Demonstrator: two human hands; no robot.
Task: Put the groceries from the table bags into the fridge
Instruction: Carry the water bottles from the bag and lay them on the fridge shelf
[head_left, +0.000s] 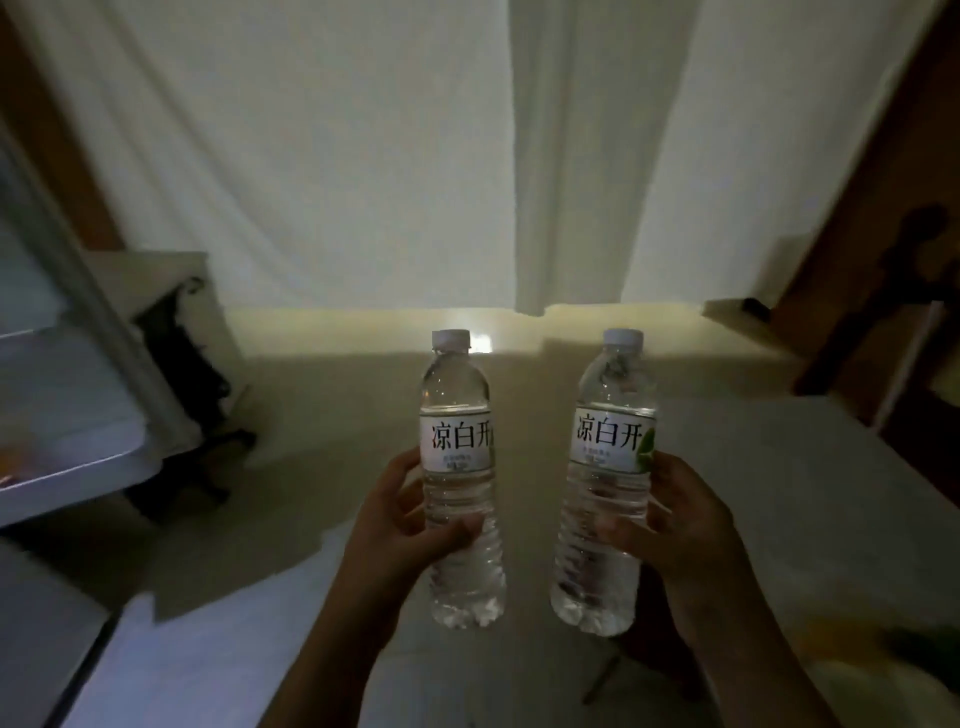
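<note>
Both forearms come up from the bottom of the head view, each hand carrying one clear water bottle. Left hand (402, 512) has fingers wrapped round the back and thumb across the front of the left bottle (460, 480), gripping just below its white label. Right hand (675, 525) does the same on the right bottle (605, 483), thumb on the ribbed lower body, fingers curled behind. Neither hand has a free finger. Both bottles are capped, full by the look of it, held upright with the long axis near vertical, the right one tilted slightly right at the top. They sit side by side, apart, not touching, out in front over the pale floor (332, 415). Fridge (67, 395) is open at the left edge: white shelves and door frame visible, with something orange, too blurred to name, on a lower shelf. So the target lies left of both hands, and the left hand is the nearer one. My read: this is the carry step, bottles out of the bags and not yet shelved. Left bottle should go in first, with the right following once the opening is free. Whether they fit standing can't be judged from here; shelf height is cut off by the frame. White curtain (363, 156) hangs behind, dark chair base (192, 384) beside the fridge. Light is dim and edges are soft.
</note>
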